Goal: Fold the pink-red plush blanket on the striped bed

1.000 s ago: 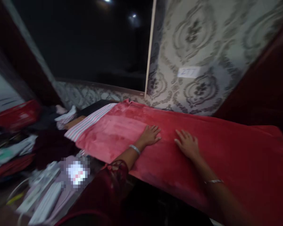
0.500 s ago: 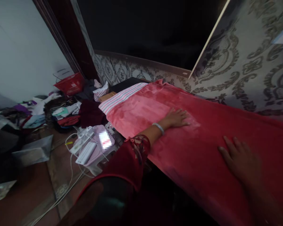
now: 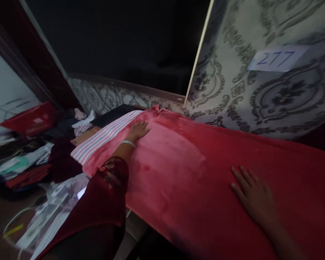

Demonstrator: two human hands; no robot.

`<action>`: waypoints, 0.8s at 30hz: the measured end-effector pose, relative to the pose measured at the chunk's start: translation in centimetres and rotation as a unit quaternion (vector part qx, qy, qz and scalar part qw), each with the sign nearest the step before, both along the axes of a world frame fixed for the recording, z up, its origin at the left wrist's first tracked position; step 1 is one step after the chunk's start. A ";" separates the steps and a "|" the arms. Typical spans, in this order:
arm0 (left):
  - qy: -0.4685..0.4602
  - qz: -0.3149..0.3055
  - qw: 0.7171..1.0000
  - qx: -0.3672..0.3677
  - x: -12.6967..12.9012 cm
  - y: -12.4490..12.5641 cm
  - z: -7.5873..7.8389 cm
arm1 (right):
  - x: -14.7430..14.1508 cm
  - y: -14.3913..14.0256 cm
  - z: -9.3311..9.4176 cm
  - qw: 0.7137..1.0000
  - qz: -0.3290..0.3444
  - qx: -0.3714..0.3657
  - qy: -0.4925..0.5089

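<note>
You're mid-smoothing the red fleece blanket (image 3: 195, 162): left hand (image 3: 138, 130) flat, fingers spread at its far edge beside the striped sheet (image 3: 105, 139), right hand (image 3: 253, 195) flat and unclenched near you; next likely needs sweeping outward, gripping nothing.

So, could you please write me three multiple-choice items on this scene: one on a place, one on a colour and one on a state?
1. Where does the left hand rest?
A. beside the striped cloth, at the far end of the blanket
B. on the wall
C. on the floor

2. What colour is the blanket?
A. blue
B. red
C. green

3. How does the right hand lie?
A. in a fist
B. gripping a fold
C. flat, fingers spread

Answers:
1 A, the fingers lie on the blanket next to the stripes.
2 B, it is red throughout.
3 C, the palm is down and nothing is held.
</note>
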State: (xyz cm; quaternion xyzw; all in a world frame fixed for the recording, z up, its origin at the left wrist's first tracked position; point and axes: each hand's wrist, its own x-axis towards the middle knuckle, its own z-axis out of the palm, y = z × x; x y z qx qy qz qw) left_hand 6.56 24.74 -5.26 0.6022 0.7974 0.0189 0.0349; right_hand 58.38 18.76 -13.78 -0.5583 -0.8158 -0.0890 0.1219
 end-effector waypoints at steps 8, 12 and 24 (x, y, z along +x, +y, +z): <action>0.032 0.152 0.986 0.054 -1.9 0.1 1.0 | -0.4 0.3 -0.6 1.000 -0.013 -0.003 0.012; 0.017 0.035 0.997 0.072 1.9 0.8 2.0 | -0.4 0.5 -0.7 1.000 -0.010 -0.006 0.015; -0.077 -0.533 0.843 0.001 19.7 0.6 -1.8 | 0.4 0.7 -2.0 0.997 0.031 0.066 0.030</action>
